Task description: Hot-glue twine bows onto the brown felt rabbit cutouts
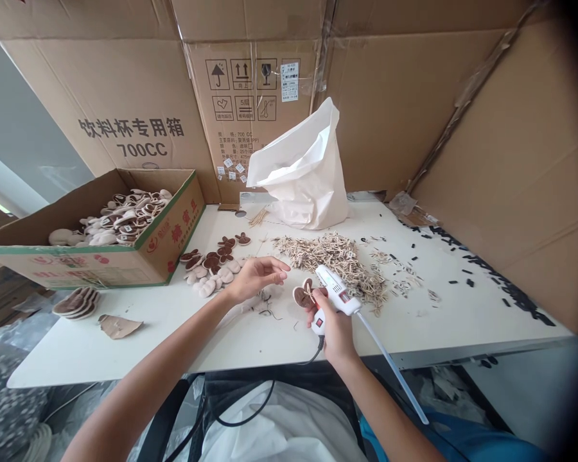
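Apparently partway through one piece, with plenty more around, to judge by the spread over the white tabletop [149, 356]. Gripping a white glue gun [336, 287] by its handle in the right hand [336, 330], and pinching a small brown piece [300, 297] at the fingertips of that same hand, just beside the gun. Showing a pale bow [311, 290] on the face of that piece, so perhaps near completion; impossible to say whether glued down or only resting there. Holding nothing visible in the left hand [260, 279], with fingers loosely curved and thumb near the forefinger, above the tabletop and to the left of the gun; too small to rule out something tiny at the tips.

As for what looks left, seeing a broad heap of bows [337, 253] just beyond the gun, and a cluster of loose pieces [212, 261] beyond the left hand, some brown side up, some pale side up, with no bow clearly visible. Probably unfinished, then. Farther left, seeing many heaped pieces [125, 221] inside a cardboard box [77, 266], too jumbled for sorting done from undone, and near it a short stack [77, 301], equally uncertain.
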Demonstrator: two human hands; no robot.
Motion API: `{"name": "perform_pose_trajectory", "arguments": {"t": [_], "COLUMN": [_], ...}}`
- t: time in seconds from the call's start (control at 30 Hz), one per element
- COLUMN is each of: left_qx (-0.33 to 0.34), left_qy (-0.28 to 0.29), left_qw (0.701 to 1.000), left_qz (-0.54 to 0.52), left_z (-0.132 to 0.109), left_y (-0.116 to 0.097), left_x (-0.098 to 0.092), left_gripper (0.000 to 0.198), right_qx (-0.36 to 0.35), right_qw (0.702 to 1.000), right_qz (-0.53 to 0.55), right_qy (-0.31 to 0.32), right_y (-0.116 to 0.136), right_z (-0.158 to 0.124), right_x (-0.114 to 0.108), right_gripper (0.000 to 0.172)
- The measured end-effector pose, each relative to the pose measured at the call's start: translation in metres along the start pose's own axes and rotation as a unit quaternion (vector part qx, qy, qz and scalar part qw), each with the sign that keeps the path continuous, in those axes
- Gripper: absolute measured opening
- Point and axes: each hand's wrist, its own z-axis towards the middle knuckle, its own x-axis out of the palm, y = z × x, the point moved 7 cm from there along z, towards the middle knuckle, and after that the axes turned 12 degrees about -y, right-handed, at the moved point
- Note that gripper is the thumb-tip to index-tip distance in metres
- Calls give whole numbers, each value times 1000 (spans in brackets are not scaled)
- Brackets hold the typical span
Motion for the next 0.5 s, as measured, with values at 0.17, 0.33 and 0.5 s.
{"name": "perform_pose_trajectory", "arguments": {"t": [0.17,0.33,0.5], "left_qx": [-3,1,4], "left_qy": [-5,-6,-24], "left_qw": [1000,1000,998], "left_qz": [10,29,60], "left_z": [2,3,2], "left_y": [7,6,1], "left_x": [-3,-3,-6], "left_gripper": [36,37,39], "right_qx": [4,8,8], "right_qw": [1000,1000,1000], "right_qz": [3,6,3], "right_qy": [5,1,3], "right_y": [-1,0,1], "right_z": [0,-1,-2], "right_x": [0,0,1], "right_gripper": [36,35,35]}}
